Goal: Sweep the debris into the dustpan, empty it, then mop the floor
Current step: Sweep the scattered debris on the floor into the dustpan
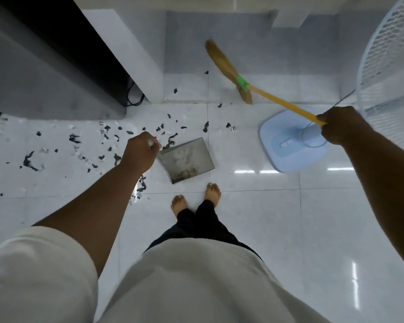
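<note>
Centrally, the left hand [139, 151] grips the handle of the dustpan [187, 159] over white tile floor [266, 217]; debris [79, 145] litters tiles left of it. Right of the dustpan, the right hand [341, 127] clasps the broom [241, 81], beside a fan base [292, 141].

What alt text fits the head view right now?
A barefoot person on a glossy white tiled floor grips a yellow-handled straw broom in the right hand and a grey metal dustpan by its handle in the left hand, with black and white debris scraps scattered mostly left of it. A pale blue pedestal fan stands at right.
</note>
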A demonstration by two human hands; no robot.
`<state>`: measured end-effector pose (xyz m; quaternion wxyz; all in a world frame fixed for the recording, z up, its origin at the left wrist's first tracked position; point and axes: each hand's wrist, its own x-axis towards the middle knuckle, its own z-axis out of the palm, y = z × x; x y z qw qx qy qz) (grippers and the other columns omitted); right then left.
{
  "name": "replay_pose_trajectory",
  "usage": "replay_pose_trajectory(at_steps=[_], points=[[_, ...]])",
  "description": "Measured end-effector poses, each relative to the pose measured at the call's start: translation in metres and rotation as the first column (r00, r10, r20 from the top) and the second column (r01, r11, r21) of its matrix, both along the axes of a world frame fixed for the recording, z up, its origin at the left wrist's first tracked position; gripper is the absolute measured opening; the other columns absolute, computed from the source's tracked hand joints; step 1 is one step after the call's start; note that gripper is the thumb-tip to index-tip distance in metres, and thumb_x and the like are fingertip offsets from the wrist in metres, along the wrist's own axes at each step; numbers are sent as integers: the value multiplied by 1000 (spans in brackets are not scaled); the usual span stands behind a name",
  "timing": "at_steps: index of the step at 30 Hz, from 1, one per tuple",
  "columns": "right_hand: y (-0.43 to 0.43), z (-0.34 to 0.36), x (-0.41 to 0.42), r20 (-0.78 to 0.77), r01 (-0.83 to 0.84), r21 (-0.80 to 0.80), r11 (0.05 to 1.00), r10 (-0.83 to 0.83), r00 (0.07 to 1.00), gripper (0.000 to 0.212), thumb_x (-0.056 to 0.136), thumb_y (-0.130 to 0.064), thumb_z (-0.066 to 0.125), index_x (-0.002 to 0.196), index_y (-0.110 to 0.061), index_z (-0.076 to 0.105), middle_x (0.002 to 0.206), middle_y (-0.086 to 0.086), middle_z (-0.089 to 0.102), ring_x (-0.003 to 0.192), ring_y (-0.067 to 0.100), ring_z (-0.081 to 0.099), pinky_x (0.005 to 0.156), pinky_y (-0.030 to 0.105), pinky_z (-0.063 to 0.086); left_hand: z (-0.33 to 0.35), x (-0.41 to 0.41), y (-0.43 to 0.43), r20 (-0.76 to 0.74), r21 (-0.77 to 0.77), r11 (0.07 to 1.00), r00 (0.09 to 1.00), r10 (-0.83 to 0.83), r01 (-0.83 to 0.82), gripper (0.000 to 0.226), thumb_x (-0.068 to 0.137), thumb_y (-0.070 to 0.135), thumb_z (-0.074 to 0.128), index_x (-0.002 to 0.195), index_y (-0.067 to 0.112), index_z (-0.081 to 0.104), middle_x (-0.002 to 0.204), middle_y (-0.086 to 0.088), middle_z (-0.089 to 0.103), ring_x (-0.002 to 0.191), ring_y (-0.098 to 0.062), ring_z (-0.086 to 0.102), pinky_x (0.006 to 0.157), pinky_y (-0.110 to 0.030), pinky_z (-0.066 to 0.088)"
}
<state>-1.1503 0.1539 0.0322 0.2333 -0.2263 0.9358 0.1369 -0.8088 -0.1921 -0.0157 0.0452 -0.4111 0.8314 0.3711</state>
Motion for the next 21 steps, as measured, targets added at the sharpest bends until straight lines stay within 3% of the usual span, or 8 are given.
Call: replay_pose_trajectory(at_steps=[4,7,10,13,18,21], points=[[-35,-23,35,8,57,96,994,-58,998,33,79,-7,61,112,-8,65,100,17,60,99,38,63,78,38,52,-2,22,-7,-9,31,999,1000,22,-21,5,88,12,64,85,9,63,94,-13,70,82,-33,69,77,-44,57],[-64,-44,65,58,27,158,987,-36,998,24,77,-8,65,100,-4,65,75,11,49,75,35,62,64,34,48,-2,42,-12,13,-7,999,999,35,-34,7,88,15,64,82,11,63,88,-10,70,81,-29,68,76,-36,56],[-90,-57,98,134,-84,208,975,56,989,17,79,-10,63,95,-4,64,64,6,45,55,22,48,58,31,47,-2,63,-17,21,-47,997,998,61,-60,7,88,15,64,85,8,65,91,-9,71,85,-26,66,78,-29,50],[-116,-62,124,194,-205,177,963,170,966,18,80,-9,60,98,-6,64,68,5,46,69,27,57,63,31,50,1,82,-22,11,-44,996,997,79,-78,9,89,11,63,88,3,65,91,-13,70,72,-23,64,76,-26,47],[-157,-48,157,287,-331,138,934,282,915,30,82,-6,58,111,-6,64,95,11,59,90,31,64,76,33,55,7,115,-31,9,-52,992,994,112,-111,12,91,9,62,87,-2,66,95,-17,70,92,-32,66,87,-38,51],[-176,-34,160,312,-334,107,937,287,906,42,84,-9,56,125,-14,62,122,11,58,107,30,61,91,38,54,13,132,-38,-10,-51,982,983,182,-183,12,90,10,63,85,0,67,96,-16,70,92,-30,66,86,-28,49]])
